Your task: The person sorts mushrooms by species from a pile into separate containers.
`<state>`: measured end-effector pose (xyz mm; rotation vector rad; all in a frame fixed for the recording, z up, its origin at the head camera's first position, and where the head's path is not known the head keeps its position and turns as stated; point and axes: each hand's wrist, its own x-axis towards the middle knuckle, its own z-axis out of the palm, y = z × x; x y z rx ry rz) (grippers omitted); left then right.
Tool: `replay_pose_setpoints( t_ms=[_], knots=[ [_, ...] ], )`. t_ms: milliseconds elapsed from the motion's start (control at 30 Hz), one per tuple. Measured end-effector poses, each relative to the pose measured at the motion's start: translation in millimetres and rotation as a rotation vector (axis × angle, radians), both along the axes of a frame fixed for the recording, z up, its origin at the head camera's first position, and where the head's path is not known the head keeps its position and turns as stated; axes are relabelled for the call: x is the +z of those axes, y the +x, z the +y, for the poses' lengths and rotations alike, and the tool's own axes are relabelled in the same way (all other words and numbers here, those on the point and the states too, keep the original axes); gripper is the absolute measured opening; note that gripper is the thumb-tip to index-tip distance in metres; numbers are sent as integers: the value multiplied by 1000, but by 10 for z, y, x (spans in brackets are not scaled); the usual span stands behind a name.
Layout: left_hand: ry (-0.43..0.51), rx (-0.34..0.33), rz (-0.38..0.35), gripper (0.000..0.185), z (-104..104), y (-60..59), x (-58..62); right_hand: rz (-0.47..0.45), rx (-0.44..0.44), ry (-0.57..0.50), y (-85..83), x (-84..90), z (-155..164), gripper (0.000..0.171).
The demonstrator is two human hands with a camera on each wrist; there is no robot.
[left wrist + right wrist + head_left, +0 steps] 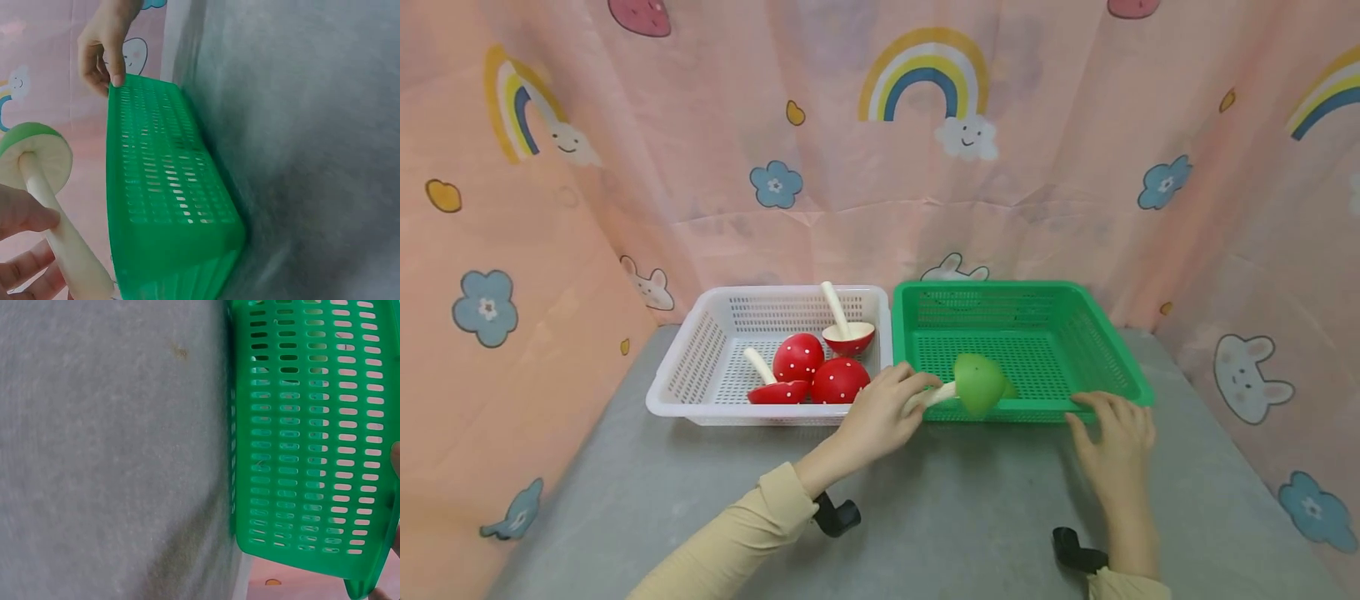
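Note:
My left hand [883, 414] pinches the pale stem of a toy mushroom [979, 383] with a green cap. The mushroom is tilted, its cap over the front rim of the green basket [1022, 287]. In the left wrist view, thumb and fingers lie on either side of the mushroom's stem [70, 250]. My right hand [1116, 442] grips the green basket's front rim near its right corner, thumb outside and fingers over the edge. A lighter green patch shows behind the cap; I cannot tell what it is. Only fingertips [396, 457] of the right hand appear in the right wrist view.
A white basket [658, 398] stands left of the green one, side by side. Inside it lie several red toy mushrooms [841, 381] with white dots, some with pale stems pointing up. Both baskets rest on a grey table [955, 508] before a patterned pink curtain [1045, 158].

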<state>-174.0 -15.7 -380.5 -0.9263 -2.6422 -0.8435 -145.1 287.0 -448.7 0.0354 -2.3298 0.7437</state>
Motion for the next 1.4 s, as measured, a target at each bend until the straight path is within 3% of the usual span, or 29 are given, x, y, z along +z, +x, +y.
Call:
replay_pose_setpoints(
  t_ms=[267,467,600,800,1033,1400],
  knots=[
    [16,-67,-157,30,225,-305,161,16,-21,18,8,4,37,26],
    [-30,-93,-296,31,358,-518,239,16,-16,38,16,28,48,25],
    [-51,-66,-406,29,437,-663,246,22,-11,46,13,43,42,25],
    [-71,25,-578,30,538,-809,212,41,9,48,4,41,15,26],
    [-152,72,-588,33,626,-894,164,40,5,32,17,5,-13,28],
    [-303,65,-633,36,724,-1018,42,40,7,33,-4,-41,41,28]
  ],
)
